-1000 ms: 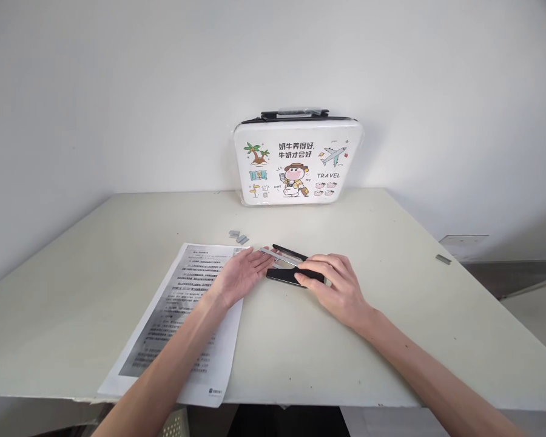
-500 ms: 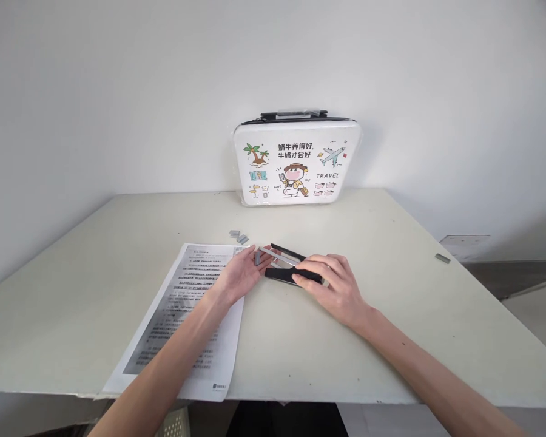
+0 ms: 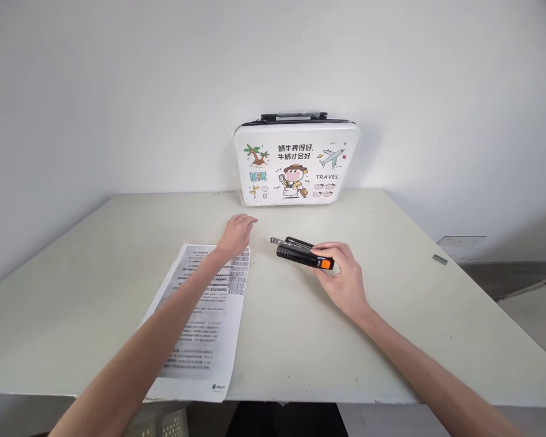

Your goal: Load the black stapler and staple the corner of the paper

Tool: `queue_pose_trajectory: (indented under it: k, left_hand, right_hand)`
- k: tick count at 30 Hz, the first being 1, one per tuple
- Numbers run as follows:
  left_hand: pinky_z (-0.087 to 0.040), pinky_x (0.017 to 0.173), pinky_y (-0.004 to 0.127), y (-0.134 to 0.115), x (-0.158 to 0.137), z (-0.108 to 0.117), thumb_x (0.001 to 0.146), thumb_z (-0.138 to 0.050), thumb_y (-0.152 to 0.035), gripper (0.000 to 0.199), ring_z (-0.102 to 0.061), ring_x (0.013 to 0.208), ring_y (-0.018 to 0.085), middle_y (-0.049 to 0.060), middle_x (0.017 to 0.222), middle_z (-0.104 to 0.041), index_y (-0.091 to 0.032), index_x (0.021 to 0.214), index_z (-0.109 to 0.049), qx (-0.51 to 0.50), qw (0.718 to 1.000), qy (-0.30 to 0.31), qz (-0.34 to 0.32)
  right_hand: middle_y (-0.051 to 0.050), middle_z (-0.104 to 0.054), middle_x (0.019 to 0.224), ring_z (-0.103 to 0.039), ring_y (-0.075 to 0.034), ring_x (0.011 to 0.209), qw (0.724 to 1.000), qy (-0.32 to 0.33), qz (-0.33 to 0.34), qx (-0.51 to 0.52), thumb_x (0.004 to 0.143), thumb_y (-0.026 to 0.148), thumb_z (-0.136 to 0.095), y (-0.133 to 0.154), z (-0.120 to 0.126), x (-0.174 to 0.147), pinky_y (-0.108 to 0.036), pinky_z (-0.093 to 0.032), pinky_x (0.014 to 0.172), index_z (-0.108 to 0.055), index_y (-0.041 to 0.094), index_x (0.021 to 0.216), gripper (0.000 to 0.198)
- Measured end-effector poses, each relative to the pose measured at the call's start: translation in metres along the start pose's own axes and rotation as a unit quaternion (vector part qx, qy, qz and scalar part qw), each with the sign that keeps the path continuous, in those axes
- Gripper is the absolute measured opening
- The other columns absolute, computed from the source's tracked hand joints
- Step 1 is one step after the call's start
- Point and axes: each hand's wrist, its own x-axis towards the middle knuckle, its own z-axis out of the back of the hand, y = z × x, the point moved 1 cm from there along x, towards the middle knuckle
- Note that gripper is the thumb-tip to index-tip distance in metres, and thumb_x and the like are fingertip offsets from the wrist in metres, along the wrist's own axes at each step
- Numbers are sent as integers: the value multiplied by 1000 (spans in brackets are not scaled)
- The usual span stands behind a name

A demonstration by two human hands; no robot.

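Observation:
A black stapler with an orange patch at its rear hangs a little above the table in my right hand, which is closed around the back end. Its top, metal magazine and base are swung apart, with the front pointing left. Over the top right corner of a printed sheet is my left hand, knuckles up, fingers drawn together and bent down. Whatever lies in or under those fingers is hidden. The little staple strips seen there before are now covered by this hand.
Against the wall at the back of the table leans a white cartoon-printed case with a black handle. One grey staple strip lies near the right edge. The sheet reaches the front edge.
My left hand has left the stapler, moved up and left, and turned from palm-up to knuckles-up. The stapler has rolled in my right hand, showing its orange patch, and shifted slightly right.

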Motion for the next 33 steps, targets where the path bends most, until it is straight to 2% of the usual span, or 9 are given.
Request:
queue_pose_trajectory:
  k: [4, 7, 10, 13, 15, 20, 25, 28, 33]
  left_hand:
    - [-1, 131, 47, 8, 22, 4, 75, -72, -11, 14, -28, 155, 33, 11, 119, -72, -23, 81, -70, 1, 999, 22, 28]
    - [-3, 132, 47, 5, 20, 11, 70, -78, -12, 23, -24, 158, 34, 11, 132, -70, -23, 89, -70, 5, 999, 24, 39]
    - [-12, 131, 45, -7, 1, 16, 77, -77, -18, 26, -27, 157, 34, 11, 141, -65, -22, 103, -73, 3, 999, 7, 36]
    - [-25, 128, 48, -18, -32, 12, 86, -72, -25, 19, -39, 149, 37, 11, 132, -69, -23, 105, -76, -6, 1000, 8, 28]
    - [-26, 129, 50, -21, -56, 4, 86, -72, -25, 16, -43, 147, 37, 11, 124, -72, -25, 101, -78, -2, 1000, 20, 8]
    - [-14, 133, 50, -20, -98, -18, 77, -70, -11, 29, -38, 152, 35, 9, 116, -76, -27, 99, -79, -44, 998, 32, 12]
    - [-4, 134, 49, -22, -106, -32, 75, -69, -11, 33, -27, 160, 35, 6, 131, -73, -27, 102, -79, -64, 995, 30, 72]
    - [2, 133, 48, -25, -108, -46, 76, -69, -11, 35, -20, 163, 32, 4, 133, -73, -29, 104, -78, -69, 995, 52, 58]
    - [-6, 134, 48, -31, -109, -64, 79, -67, -10, 36, -24, 162, 29, 1, 133, -73, -31, 106, -78, -48, 995, 85, 35]
  right_hand:
    - [-7, -73, 112, -66, -27, 107, 999, 11, -33, 21, 93, 29, -74, -2, -2, 1, -46, -56, 91, -70, 28, 104, 11]
    - [-7, -74, 110, -68, -27, 103, 995, 24, -88, 41, 92, 41, -76, -2, -2, 2, -44, -56, 89, -71, 27, 103, 19]
    - [-7, -76, 105, -69, -26, 96, 983, 41, -167, 66, 87, 50, -80, -3, -2, 3, -42, -56, 86, -73, 25, 104, 32]
    - [-6, -77, 102, -69, -27, 95, 966, 55, -233, 96, 81, 54, -83, -6, -2, 4, -40, -55, 84, -74, 24, 105, 39]
    - [-6, -77, 102, -69, -26, 94, 959, 64, -254, 107, 79, 54, -84, -8, -2, 3, -39, -54, 82, -75, 24, 106, 41]
    - [-7, -77, 106, -69, -27, 99, 955, 78, -260, 123, 78, 53, -85, -13, -2, 2, -38, -54, 84, -75, 24, 107, 42]
    - [-6, -78, 107, -70, -27, 100, 955, 89, -253, 127, 80, 53, -84, -15, 0, 2, -40, -55, 88, -75, 25, 105, 39]
    - [-6, -78, 108, -71, -28, 99, 953, 99, -250, 137, 80, 54, -83, -17, 0, 2, -42, -55, 89, -74, 25, 105, 39]
    - [-6, -77, 107, -71, -27, 99, 955, 117, -240, 128, 80, 54, -82, -26, 0, 0, -42, -56, 90, -72, 25, 107, 40]
